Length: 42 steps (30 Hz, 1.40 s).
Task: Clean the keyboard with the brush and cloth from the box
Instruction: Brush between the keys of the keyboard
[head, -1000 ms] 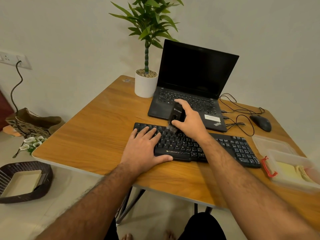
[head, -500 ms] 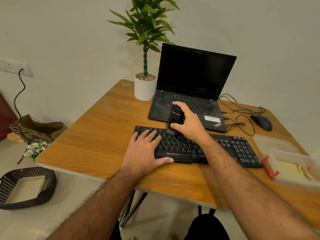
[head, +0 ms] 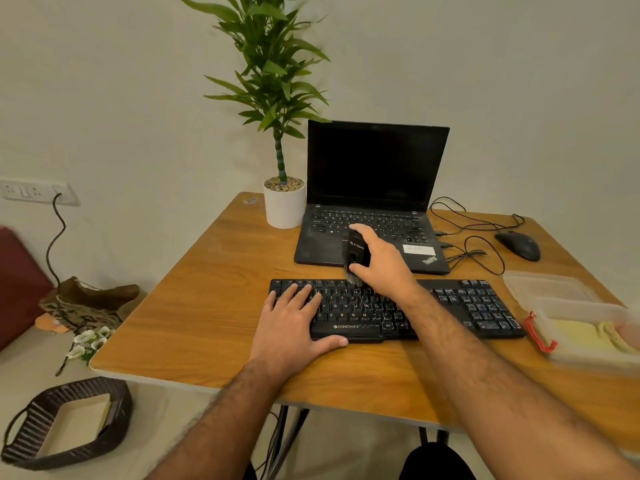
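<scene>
1. My right hand (head: 382, 263) grips a black brush (head: 355, 255), thumb and fingers curled round its body, bristles pointing down onto the top key row of the black keyboard (head: 450, 306).
2. My left hand (head: 289, 323) lies flat on the keyboard's left end, fingers straight and spread over the keys, thumb along the front edge; it holds nothing.
3. The keyboard sits across the middle of the wooden table (head: 194, 306), just in front of an open black laptop (head: 375, 188) with a dark screen.
4. At the table's right edge stands a clear plastic box (head: 588, 334) with a red clasp, something pale yellow inside it; whether that is the cloth I cannot tell. Its lid (head: 547, 289) lies just behind it.
5. A potted plant (head: 284, 206) stands left of the laptop; a black mouse (head: 517, 245) and its cable lie to the right.
</scene>
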Each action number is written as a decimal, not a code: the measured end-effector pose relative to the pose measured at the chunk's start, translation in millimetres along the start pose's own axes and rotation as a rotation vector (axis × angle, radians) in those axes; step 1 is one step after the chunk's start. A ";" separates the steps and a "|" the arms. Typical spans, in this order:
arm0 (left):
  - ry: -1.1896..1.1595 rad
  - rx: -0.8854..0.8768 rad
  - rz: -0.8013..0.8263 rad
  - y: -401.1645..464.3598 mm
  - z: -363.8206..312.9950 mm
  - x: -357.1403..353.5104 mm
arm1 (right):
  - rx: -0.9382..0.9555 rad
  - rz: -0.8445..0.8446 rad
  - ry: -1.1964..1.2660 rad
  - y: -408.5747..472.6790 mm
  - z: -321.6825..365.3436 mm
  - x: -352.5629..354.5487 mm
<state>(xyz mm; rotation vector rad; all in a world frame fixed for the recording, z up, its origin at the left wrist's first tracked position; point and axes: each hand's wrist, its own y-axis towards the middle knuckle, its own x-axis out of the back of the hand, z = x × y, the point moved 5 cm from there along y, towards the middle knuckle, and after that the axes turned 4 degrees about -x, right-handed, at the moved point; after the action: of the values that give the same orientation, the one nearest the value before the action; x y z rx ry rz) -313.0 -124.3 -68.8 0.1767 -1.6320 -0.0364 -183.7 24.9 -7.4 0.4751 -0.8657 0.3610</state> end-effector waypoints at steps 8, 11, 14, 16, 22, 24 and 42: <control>0.037 -0.053 0.001 4.6 -18.1 2.7 | 0.072 0.065 0.002 -2.1 20.5 -11.4; 0.028 -0.030 -0.011 5.6 -17.8 -0.5 | 0.071 0.075 0.032 -3.0 14.8 -9.3; 0.026 -0.024 -0.018 4.8 -16.9 -0.2 | 0.048 0.026 -0.009 -0.6 3.0 -1.3; 0.018 -0.022 -0.018 5.2 -17.1 -0.2 | 0.007 -0.016 0.029 1.0 -2.6 1.5; 0.002 -0.019 -0.027 4.6 -16.4 -0.7 | 0.033 0.075 0.210 -5.3 5.4 -9.9; -0.006 -0.021 -0.027 4.5 -16.5 -0.9 | 0.020 0.039 0.143 -2.8 -0.6 -2.6; -0.050 -0.044 -0.057 5.0 -15.0 -2.6 | -0.090 -0.012 0.195 -10.8 -4.8 -2.9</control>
<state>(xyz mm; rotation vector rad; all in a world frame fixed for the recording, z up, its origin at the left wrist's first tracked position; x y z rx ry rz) -298.4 -117.7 -69.6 0.1898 -1.6742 -0.1217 -177.2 18.1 -15.1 0.3556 -0.6864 0.3496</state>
